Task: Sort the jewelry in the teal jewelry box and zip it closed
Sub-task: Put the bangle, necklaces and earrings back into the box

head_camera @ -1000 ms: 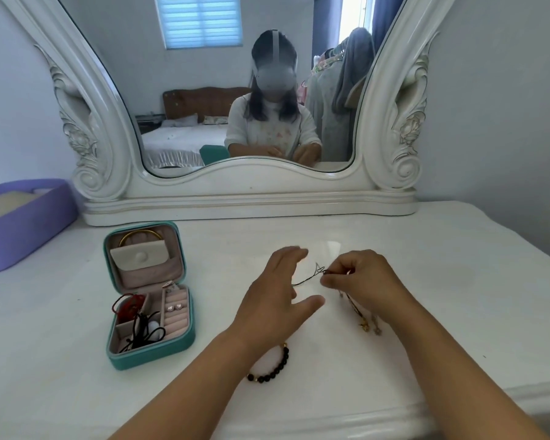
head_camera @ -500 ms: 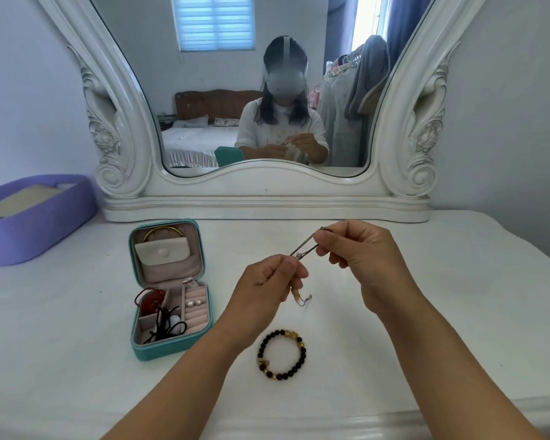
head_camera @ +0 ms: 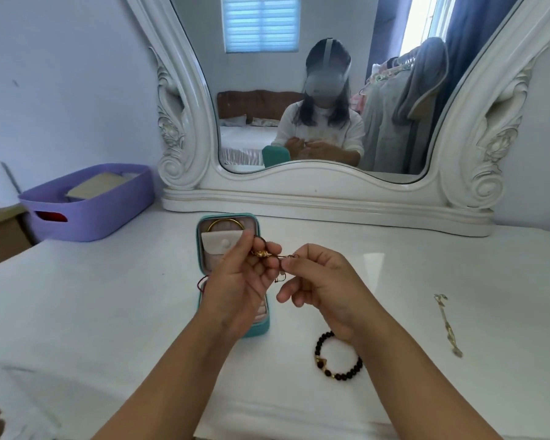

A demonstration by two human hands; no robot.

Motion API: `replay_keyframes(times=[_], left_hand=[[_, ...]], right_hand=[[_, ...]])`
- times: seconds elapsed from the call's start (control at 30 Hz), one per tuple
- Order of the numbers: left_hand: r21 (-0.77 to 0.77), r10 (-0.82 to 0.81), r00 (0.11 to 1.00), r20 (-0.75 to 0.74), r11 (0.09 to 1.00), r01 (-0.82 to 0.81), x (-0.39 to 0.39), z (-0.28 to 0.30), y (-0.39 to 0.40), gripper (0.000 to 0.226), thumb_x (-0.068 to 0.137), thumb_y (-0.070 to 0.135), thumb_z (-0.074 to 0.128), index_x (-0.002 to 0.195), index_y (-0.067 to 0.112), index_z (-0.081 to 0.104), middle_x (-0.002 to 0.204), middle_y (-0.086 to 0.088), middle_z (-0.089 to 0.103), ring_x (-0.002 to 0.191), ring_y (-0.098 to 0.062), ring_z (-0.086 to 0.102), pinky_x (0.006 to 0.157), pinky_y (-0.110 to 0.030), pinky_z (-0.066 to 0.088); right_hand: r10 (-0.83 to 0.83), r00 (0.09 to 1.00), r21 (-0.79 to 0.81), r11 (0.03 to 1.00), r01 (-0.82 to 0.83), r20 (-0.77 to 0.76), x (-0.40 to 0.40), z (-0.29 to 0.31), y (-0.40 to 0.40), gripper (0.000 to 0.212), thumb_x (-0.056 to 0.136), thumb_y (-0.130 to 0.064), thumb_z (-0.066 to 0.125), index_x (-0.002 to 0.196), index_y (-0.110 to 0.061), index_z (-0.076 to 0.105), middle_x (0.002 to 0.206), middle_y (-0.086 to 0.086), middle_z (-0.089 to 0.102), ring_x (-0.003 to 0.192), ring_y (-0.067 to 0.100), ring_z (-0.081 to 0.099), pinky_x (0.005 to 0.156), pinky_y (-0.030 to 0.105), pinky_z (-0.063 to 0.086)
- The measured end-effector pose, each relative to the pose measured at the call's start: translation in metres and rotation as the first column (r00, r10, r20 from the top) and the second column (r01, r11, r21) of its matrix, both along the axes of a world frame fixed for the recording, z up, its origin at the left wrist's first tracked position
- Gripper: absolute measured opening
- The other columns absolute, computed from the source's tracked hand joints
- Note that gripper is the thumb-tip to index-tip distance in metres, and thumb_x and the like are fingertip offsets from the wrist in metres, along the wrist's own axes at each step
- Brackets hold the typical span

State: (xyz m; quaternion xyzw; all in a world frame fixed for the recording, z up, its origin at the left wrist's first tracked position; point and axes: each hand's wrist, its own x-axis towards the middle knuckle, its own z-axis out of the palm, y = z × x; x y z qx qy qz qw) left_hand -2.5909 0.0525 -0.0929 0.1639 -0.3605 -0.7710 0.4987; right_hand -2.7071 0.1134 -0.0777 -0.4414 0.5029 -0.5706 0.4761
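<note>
The teal jewelry box (head_camera: 255, 331) lies open on the white dresser top, its lid showing a gold bangle (head_camera: 224, 222) and a cream pouch (head_camera: 218, 245). My left hand (head_camera: 240, 282) hovers over the box and hides most of its tray. It pinches a dark cord bracelet with a gold charm (head_camera: 261, 254). My right hand (head_camera: 319, 282) pinches the cord's other end. A black bead bracelet (head_camera: 338, 357) lies on the dresser below my right wrist. A thin pale chain (head_camera: 447, 325) lies further right.
A large white carved mirror (head_camera: 327, 195) stands at the back of the dresser (head_camera: 92, 312) and reflects a person. A purple basket (head_camera: 89, 201) sits at the back left. The dresser's front edge runs along the bottom.
Both hands have carried the cord bracelet left, over the open box. The view has shifted, so the chain on the right now shows.
</note>
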Motion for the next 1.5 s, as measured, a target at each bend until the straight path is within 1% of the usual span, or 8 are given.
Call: replay_keyframes(times=[0.2, 0.5, 0.67, 0.8, 0.93, 1.03, 1.23, 1.5], left_hand=[[-0.007, -0.042, 0.99, 0.137, 0.999, 0.044, 0.034, 0.0, -0.012, 0.025, 0.085, 0.029, 0.049, 0.07, 0.013, 0.06, 0.061, -0.003, 0.06, 0.047, -0.008, 0.05, 0.045, -0.017, 0.047], [-0.162, 0.266, 0.878, 0.397, 0.962, -0.217, 0.076, -0.008, -0.03, 0.023, 0.09, 0.024, 0.05, 0.078, 0.011, 0.066, 0.063, 0.001, 0.064, 0.052, -0.006, 0.054, 0.052, -0.016, 0.05], [-0.295, 0.419, 0.67, 0.613, 0.908, -0.298, 0.079, -0.016, -0.038, 0.013, 0.086, 0.02, 0.061, 0.082, 0.014, 0.072, 0.053, 0.005, 0.063, 0.045, 0.001, 0.053, 0.048, -0.012, 0.048], [-0.426, 0.475, 0.542, 0.693, 0.877, -0.223, 0.074, -0.022, -0.042, 0.009, 0.08, 0.012, 0.068, 0.076, 0.019, 0.073, 0.061, 0.004, 0.066, 0.045, 0.006, 0.054, 0.046, -0.008, 0.044], [-0.546, 0.529, 0.442, 0.725, 0.832, -0.099, 0.064, -0.021, -0.046, 0.014, 0.075, 0.005, 0.069, 0.076, 0.017, 0.076, 0.067, 0.003, 0.07, 0.059, 0.0, 0.061, 0.061, -0.019, 0.053], [-0.623, 0.562, 0.406, 0.72, 0.782, 0.024, 0.061, -0.019, -0.046, 0.023, 0.076, -0.001, 0.064, 0.087, 0.016, 0.076, 0.07, 0.011, 0.065, 0.063, 0.01, 0.058, 0.062, -0.007, 0.047], [-0.641, 0.551, 0.354, 0.756, 0.734, 0.226, 0.059, -0.02, -0.047, 0.047, 0.082, -0.008, 0.038, 0.11, 0.017, 0.067, 0.109, -0.001, 0.06, 0.103, -0.015, 0.055, 0.086, -0.018, 0.04], [-0.641, 0.566, 0.381, 0.731, 0.761, 0.1, 0.06, -0.025, -0.048, 0.023, 0.086, 0.001, 0.051, 0.093, 0.024, 0.05, 0.088, 0.003, 0.067, 0.082, -0.009, 0.062, 0.068, -0.012, 0.046]], right_hand=[[0.05, 0.998, 0.049, 0.998, -0.048, -0.039, 0.027, -0.005, -0.016, 0.018, 0.086, -0.004, 0.055, 0.07, -0.011, 0.052, 0.064, 0.008, 0.065, 0.049, 0.016, 0.06, 0.052, 0.024, 0.048], [-0.06, 0.998, 0.03, 0.998, 0.06, -0.02, 0.053, -0.012, -0.047, 0.019, 0.079, 0.0, 0.063, 0.067, -0.012, 0.054, 0.056, 0.005, 0.062, 0.047, 0.009, 0.049, 0.051, 0.022, 0.04], [-0.11, 0.994, 0.092, 0.99, 0.108, 0.019, 0.05, -0.02, -0.065, 0.018, 0.077, 0.003, 0.065, 0.067, -0.009, 0.056, 0.058, 0.008, 0.061, 0.043, 0.009, 0.048, 0.045, 0.019, 0.042], [-0.105, 0.993, 0.182, 0.977, 0.112, -0.046, 0.049, -0.026, -0.073, 0.013, 0.077, 0.004, 0.064, 0.072, -0.006, 0.058, 0.068, 0.019, 0.061, 0.039, 0.011, 0.047, 0.04, 0.019, 0.041], [-0.01, 0.988, 0.201, 0.979, 0.041, -0.152, 0.047, -0.019, -0.076, 0.008, 0.078, 0.002, 0.059, 0.074, -0.002, 0.065, 0.065, 0.015, 0.063, 0.038, 0.009, 0.05, 0.041, 0.019, 0.041], [0.047, 0.965, 0.211, 0.977, 0.009, -0.26, 0.043, -0.013, -0.075, 0.017, 0.082, -0.003, 0.054, 0.082, 0.001, 0.07, 0.07, 0.011, 0.067, 0.046, 0.009, 0.053, 0.046, 0.017, 0.044], [0.062, 0.936, 0.153, 0.988, -0.009, -0.346, 0.039, -0.015, -0.075, 0.027, 0.08, 0.015, 0.048, 0.087, -0.004, 0.066, 0.078, 0.012, 0.065, 0.054, 0.012, 0.06, 0.057, 0.021, 0.053], [-0.029, 0.795, 0.0, 0.999, 0.036, -0.605, 0.04, -0.024, -0.076, 0.017, 0.072, 0.006, 0.066, 0.073, -0.011, 0.07, 0.064, 0.002, 0.064, 0.057, 0.012, 0.058, 0.059, 0.023, 0.051]])
